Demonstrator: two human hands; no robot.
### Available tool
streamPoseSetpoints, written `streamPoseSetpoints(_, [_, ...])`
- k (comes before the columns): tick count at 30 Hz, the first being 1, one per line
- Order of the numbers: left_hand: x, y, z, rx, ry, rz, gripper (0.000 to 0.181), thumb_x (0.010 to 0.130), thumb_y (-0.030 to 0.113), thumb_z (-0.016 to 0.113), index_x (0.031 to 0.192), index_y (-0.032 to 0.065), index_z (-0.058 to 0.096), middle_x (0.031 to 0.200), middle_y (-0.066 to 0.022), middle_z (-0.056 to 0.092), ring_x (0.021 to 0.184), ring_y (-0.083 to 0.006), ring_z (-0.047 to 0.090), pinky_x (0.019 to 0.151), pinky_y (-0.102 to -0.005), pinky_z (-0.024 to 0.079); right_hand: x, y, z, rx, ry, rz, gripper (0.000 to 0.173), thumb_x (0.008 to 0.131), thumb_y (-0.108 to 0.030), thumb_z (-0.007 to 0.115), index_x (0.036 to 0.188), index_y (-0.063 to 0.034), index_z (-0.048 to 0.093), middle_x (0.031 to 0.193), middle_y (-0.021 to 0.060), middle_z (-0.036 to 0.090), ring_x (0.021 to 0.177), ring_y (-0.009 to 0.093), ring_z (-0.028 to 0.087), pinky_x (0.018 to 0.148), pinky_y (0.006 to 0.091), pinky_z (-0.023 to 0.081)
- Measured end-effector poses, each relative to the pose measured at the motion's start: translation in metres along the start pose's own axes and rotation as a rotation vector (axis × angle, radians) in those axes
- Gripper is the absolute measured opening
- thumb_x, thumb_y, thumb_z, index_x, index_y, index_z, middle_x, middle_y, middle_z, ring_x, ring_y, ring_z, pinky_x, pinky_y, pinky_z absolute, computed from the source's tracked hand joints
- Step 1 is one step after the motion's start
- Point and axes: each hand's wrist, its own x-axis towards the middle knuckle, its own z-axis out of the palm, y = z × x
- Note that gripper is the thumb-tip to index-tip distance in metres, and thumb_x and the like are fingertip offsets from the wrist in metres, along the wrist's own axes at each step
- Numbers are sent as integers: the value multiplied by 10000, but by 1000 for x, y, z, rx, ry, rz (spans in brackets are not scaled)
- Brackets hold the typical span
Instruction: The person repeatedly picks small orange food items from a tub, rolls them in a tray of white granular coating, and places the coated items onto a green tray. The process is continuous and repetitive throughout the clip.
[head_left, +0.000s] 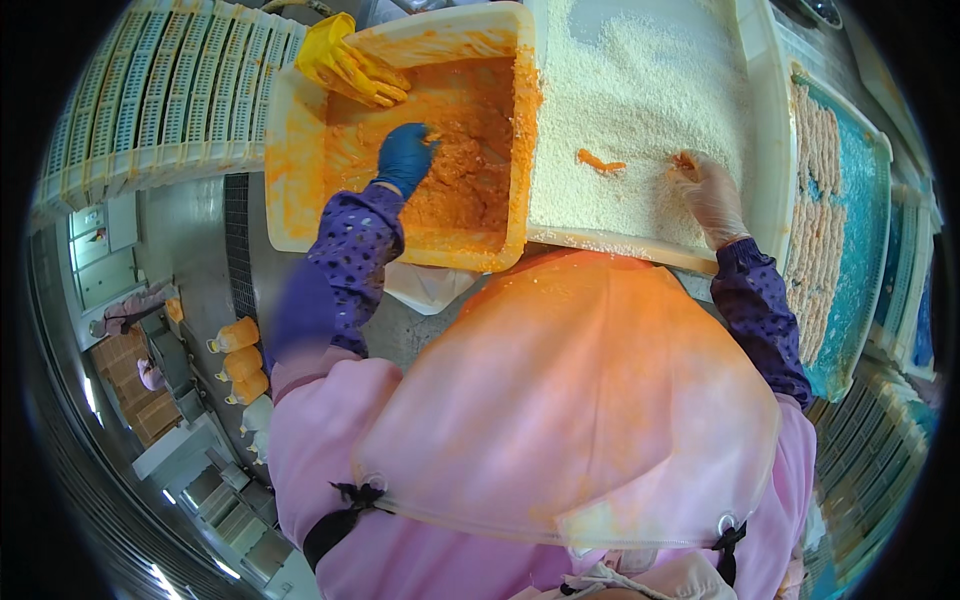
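Note:
My left hand (405, 159), in a blue glove, is over a white tub (294, 195) smeared with orange. Its fingers are curled just above a heap of orange-coated meat strips (469, 176). Orange matter shows at the fingertips; whether they grip a piece is unclear. My right hand (709, 196), in a clear glove, is low over pale crumbs (637, 97) in a white tray (769, 112). Between its fingertips is a small orange piece (681, 160), partly hidden by the hand. Another orange strip (600, 161) lies on the crumbs between my hands.
A yellow rubber glove (349, 64) hangs over the tub's far left corner. Rows of crumbed strips (816, 225) lie on a blue tray (851, 247) at right. Stacked plastic crates (172, 97) stand at left. Orange-filled jugs (238, 360) rest on the floor; people are farther off.

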Motion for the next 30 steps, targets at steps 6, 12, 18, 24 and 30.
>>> streamPoseSetpoints(6, [-15,25,26,287,-195,144,366,773,317,772,1058,92,721,1058,-178,699,1025,-385,649,870,-473,521,-3,-12,-4,81,-12,52,332,904,-183,699,1190,-17,677,1100,161,718,999,260,684,877,351,505])
streamPoseSetpoints(12, [-10,-36,2,-246,-165,-201,520,783,310,809,1194,15,685,1196,-223,674,1119,-380,635,946,-428,511,1,-8,-5,45,-20,79,334,910,-208,694,1187,-22,680,1096,161,719,995,259,685,872,345,503])
streamPoseSetpoints(18, [-12,10,-2,56,-241,-149,648,776,357,822,1276,-7,631,1257,-216,653,1166,-369,622,970,-434,502,4,-2,-2,11,-20,122,345,909,-235,699,1179,-20,684,1080,154,725,991,255,689,869,343,505])
streamPoseSetpoints(24, [-13,13,16,151,-223,-93,472,779,358,797,1121,46,701,1103,-203,690,1056,-398,639,920,-473,511,3,-2,-4,63,-14,84,339,909,-227,701,1175,-19,686,1058,159,731,977,258,698,857,335,515])
streamPoseSetpoints(30, [-37,22,-9,261,-399,282,388,747,223,811,1113,139,715,1056,-154,667,1001,-368,638,868,-456,524,5,1,-3,4,-30,94,331,922,-231,685,1183,-26,683,1073,158,728,986,259,697,868,342,514])
